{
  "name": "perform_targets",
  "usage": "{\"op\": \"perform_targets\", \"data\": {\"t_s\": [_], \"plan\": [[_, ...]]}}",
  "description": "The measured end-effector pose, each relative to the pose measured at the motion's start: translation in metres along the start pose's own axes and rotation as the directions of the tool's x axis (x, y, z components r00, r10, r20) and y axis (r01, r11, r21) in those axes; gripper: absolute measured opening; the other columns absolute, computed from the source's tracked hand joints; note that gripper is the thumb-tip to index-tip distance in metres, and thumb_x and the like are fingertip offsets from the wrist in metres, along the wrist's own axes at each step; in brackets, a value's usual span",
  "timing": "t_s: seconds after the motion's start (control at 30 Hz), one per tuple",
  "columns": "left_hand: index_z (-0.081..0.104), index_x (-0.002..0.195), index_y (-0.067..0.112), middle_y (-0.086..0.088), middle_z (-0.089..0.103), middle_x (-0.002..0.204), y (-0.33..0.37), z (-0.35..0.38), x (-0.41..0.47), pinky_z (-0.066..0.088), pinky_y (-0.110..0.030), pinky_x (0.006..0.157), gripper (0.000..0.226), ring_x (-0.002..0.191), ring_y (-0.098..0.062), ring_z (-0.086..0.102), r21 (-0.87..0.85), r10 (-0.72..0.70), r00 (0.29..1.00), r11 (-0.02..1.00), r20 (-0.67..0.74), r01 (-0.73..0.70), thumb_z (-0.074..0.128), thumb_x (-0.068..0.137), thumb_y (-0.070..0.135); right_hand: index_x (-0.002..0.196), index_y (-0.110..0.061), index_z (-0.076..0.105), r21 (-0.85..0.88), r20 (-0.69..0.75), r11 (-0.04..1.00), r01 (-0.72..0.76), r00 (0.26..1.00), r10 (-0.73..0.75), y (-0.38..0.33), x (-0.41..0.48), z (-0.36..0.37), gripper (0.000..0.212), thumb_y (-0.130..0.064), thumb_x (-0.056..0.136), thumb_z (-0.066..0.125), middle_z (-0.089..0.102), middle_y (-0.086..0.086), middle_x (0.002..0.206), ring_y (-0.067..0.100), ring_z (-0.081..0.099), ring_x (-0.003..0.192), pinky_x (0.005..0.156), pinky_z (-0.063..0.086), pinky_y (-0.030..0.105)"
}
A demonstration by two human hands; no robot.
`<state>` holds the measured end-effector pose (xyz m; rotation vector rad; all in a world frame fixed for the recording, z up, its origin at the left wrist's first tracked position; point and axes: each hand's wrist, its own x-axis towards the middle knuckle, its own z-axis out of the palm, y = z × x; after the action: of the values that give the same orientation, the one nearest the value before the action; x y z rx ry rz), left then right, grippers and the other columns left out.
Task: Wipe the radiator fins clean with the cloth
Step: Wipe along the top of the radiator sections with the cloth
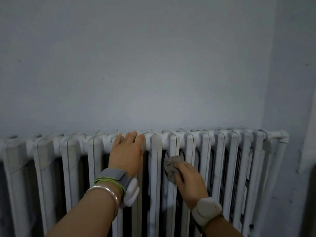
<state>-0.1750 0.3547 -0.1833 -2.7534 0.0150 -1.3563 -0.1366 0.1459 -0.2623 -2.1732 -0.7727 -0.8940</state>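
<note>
Radiator (pixel 154 165): white, ribbed | Left hand (pixel 127 151): fingers straight, draped over top edge | Right hand (pixel 189 178): fingers curled, gripping bunched grey cloth (pixel 171 165) | Cloth: at 10 o'clock from right knuckles, beneath the fingertips, pressed against a fin's upper part.

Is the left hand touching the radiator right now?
Touching. The head view shows the left hand resting flat on the radiator, fingers draped over its top edge.
</note>
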Motion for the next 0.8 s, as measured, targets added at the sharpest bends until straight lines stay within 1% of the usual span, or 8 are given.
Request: {"op": "perform_targets", "data": {"t_s": [0.07,0.2,0.27,0.33,0.47,0.57,0.7,0.8], "plan": [[0.058,0.121,0.016,-0.006,0.059,0.128,-0.001,0.001,0.0,0.029,-0.045,0.11,0.039,0.115,-0.025,0.058,0.009,0.005,1.0,1.0,-0.004,-0.004,0.064,0.082,0.021,0.103,-0.014,0.063,-0.014,-0.091,1.0,0.009,0.996,-0.01,-0.01,0.007,-0.013,0.016,-0.008,0.088,0.059,0.056,-0.006,0.104,0.008,0.054,0.099,0.08,0.033,0.005],[0.062,0.114,0.016,-0.008,0.063,0.121,-0.001,0.005,0.0,0.037,-0.048,0.104,0.044,0.106,-0.025,0.064,0.022,0.017,0.999,1.0,-0.041,-0.016,0.074,0.072,0.019,0.099,-0.013,0.06,0.07,-0.218,0.997,0.01,0.976,0.005,-0.028,0.043,-0.035,0.011,-0.01,0.088,0.06,0.051,-0.004,0.099,0.009,0.049,0.089,0.076,0.034,0.005],[0.064,0.111,0.016,-0.007,0.065,0.117,-0.003,0.007,-0.001,0.04,-0.047,0.102,0.045,0.102,-0.024,0.065,0.036,0.019,0.998,0.999,-0.051,-0.017,0.076,0.069,0.019,0.097,-0.01,0.06,0.059,-0.253,0.998,0.012,0.967,0.004,-0.033,0.07,-0.04,0.009,-0.009,0.088,0.059,0.053,0.002,0.094,0.016,0.05,0.086,0.069,0.031,0.01],[0.063,0.113,0.016,-0.007,0.065,0.117,-0.004,0.007,0.0,0.04,-0.046,0.102,0.045,0.103,-0.024,0.064,0.042,0.026,0.999,0.999,-0.048,-0.024,0.075,0.07,0.02,0.1,-0.008,0.06,0.019,-0.246,0.999,-0.029,0.969,0.033,-0.034,0.098,-0.04,0.012,-0.013,0.09,0.057,0.055,0.01,0.095,0.024,0.052,0.087,0.068,0.031,0.02],[0.058,0.123,0.016,-0.008,0.058,0.129,-0.005,0.008,0.0,0.033,-0.047,0.107,0.046,0.117,-0.025,0.058,0.046,0.038,0.999,0.998,-0.022,-0.037,0.067,0.079,0.023,0.109,-0.004,0.06,-0.179,-0.088,0.975,-0.129,0.99,0.115,-0.034,0.144,-0.036,0.024,-0.02,0.095,0.048,0.048,0.015,0.118,0.031,0.047,0.106,0.082,0.038,0.028],[0.059,0.121,0.017,-0.007,0.06,0.127,-0.005,0.007,0.0,0.038,-0.047,0.104,0.045,0.113,-0.025,0.06,0.056,0.046,0.999,0.997,-0.026,-0.044,0.069,0.077,0.025,0.118,-0.007,0.058,-0.361,0.103,0.923,-0.133,0.978,0.181,-0.035,0.164,-0.027,0.029,-0.02,0.097,0.042,0.047,0.014,0.127,0.034,0.045,0.113,0.092,0.043,0.038],[0.059,0.12,0.017,-0.006,0.061,0.125,-0.006,0.007,0.0,0.038,-0.046,0.104,0.046,0.114,-0.024,0.06,0.06,0.047,0.998,0.997,-0.034,-0.045,0.07,0.076,0.026,0.124,-0.009,0.057,-0.317,0.335,0.941,-0.118,0.914,0.227,-0.036,0.171,-0.02,0.034,-0.021,0.1,0.037,0.057,0.013,0.129,0.032,0.053,0.114,0.093,0.043,0.032],[0.059,0.12,0.017,-0.007,0.061,0.125,-0.006,0.008,-0.001,0.038,-0.046,0.104,0.047,0.113,-0.024,0.06,0.063,0.055,0.997,0.997,-0.047,-0.052,0.07,0.075,0.026,0.117,-0.005,0.06,-0.312,0.346,0.945,-0.101,0.914,0.212,-0.035,0.168,-0.022,0.034,-0.021,0.1,0.036,0.06,0.014,0.123,0.031,0.055,0.111,0.088,0.042,0.03]]}}
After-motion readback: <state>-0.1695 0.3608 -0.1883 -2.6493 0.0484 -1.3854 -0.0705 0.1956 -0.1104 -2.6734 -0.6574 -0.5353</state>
